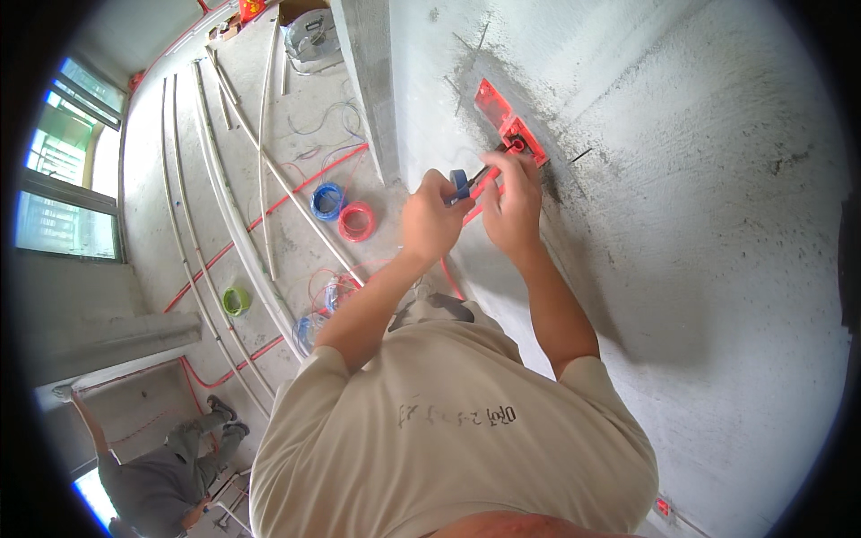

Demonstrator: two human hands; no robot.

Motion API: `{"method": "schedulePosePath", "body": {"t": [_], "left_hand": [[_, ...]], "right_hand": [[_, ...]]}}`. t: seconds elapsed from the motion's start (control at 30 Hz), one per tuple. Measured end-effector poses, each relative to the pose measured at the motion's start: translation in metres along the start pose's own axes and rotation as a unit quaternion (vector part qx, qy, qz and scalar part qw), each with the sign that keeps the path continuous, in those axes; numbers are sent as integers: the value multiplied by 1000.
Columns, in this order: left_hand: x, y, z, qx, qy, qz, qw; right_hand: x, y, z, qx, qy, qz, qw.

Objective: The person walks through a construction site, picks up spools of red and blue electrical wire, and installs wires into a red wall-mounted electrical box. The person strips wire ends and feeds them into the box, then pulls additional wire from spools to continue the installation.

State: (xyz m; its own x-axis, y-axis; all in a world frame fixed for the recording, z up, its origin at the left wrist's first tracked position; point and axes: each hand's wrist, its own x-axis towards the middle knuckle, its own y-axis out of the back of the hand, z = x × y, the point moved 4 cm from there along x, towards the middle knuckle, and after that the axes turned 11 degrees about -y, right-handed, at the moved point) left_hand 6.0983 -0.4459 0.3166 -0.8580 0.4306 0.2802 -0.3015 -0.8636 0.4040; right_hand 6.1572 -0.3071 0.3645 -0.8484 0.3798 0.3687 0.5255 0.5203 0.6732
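Note:
A red wall box (529, 143) sits in the grey wall, with a red cover-like plate (492, 103) beside it at the upper left. My left hand (432, 220) is closed on a small blue-handled tool (459, 186). It looks like pliers, its dark front end pointing up and right towards the box. My right hand (513, 202) is just below the box, fingers curled and pressed together near the tool's tip. What they pinch is hidden. Dark wire ends show in the box opening. A red conduit (480, 209) runs down from the box behind my hands.
Blue (328, 202) and red (356, 221) wire coils lie on the floor to the left, with a green coil (236, 300) farther off. Long pale pipes (220, 170) and red conduit (269, 211) cross the floor. Another person (166, 475) is at the lower left.

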Motion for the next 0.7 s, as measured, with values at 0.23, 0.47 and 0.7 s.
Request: {"method": "schedulePosePath", "body": {"t": [0.23,0.47,0.7], "left_hand": [[-12,1,9,39,-147,67,986],[-3,15,-22,-219,21,17,975],[8,15,-19,-192,47,-60,978]], "right_hand": [[70,-31,-33,25,-121,-300,946],[-10,0,-39,131,-42,-30,990],[-60,-11,27,146,-49,-101,983]]}}
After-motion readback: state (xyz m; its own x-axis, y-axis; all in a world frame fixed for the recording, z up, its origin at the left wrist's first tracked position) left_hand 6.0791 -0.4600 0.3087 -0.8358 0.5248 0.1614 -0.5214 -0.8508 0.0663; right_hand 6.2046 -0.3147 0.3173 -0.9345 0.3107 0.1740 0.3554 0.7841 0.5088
